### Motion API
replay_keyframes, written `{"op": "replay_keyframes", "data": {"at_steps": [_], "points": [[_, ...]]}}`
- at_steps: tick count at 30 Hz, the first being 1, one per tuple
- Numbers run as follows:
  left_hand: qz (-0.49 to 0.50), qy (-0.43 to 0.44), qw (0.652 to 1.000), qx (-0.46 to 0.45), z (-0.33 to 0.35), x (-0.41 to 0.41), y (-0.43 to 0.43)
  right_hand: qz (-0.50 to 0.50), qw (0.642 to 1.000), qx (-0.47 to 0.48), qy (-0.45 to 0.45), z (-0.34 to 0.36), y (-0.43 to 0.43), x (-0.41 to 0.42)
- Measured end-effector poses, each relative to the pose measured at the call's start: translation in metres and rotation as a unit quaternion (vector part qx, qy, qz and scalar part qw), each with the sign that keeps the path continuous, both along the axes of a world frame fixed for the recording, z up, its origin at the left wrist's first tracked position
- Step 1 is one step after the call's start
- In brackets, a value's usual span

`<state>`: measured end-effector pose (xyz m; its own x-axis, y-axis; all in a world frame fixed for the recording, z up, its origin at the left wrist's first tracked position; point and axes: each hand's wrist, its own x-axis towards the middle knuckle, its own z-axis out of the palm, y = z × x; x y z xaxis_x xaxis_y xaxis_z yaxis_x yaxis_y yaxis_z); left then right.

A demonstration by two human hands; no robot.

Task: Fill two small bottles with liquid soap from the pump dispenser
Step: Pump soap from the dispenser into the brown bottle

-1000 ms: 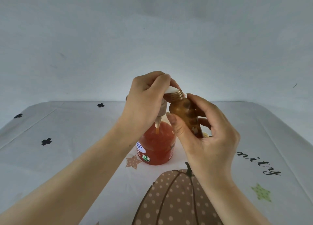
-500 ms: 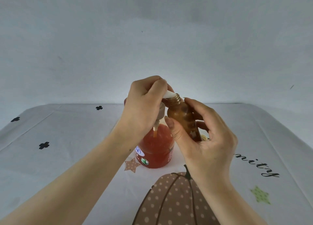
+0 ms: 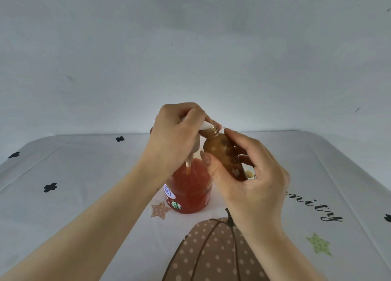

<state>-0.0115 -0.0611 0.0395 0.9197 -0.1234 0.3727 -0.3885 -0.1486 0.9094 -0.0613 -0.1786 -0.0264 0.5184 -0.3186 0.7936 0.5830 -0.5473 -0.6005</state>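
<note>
Head view: the pump dispenser (image 3: pixel 188 189) of red soap stood upright mid-table (image 3: pixel 84 185).
Left hand (image 3: pixel 173 141): fingers curled over the pump head, at 12 o'clock of the dispenser.
Right hand (image 3: pixel 249 175): thumb and fingers gripped the small amber bottle (image 3: pixel 222 151), tilted, at 2 o'clock of the dispenser.
Bottle mouth: met the white spout (image 3: pixel 206 125).

Two bare hands in your view: left hand (image 3: pixel 175 139), right hand (image 3: pixel 254 183). One clear pump dispenser (image 3: pixel 188 193) of red-orange soap. One small amber bottle (image 3: pixel 220 151), neck open. One pale round-rimmed item (image 3: pixel 249 174) behind your right hand, mostly hidden, kind unclear. One white printed tablecloth (image 3: pixel 84 196): four black flower prints (image 3: pixel 50 187), two star prints (image 3: pixel 160 209), one dotted brown pumpkin print (image 3: pixel 211 253).
</note>
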Motion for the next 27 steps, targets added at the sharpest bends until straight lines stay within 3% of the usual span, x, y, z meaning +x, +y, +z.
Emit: {"op": "replay_keyframes", "data": {"at_steps": [9,27], "points": [[-0.028,0.031,0.997,-0.068,0.0061,-0.003,0.0024,0.005,1.0,0.002,-0.02,0.0009,0.0033,0.0009],[-0.014,0.002,0.994,-0.111,0.0028,-0.0035,-0.0015,-0.001,1.0,-0.008,-0.014,0.001,0.0029,0.0016]]}}
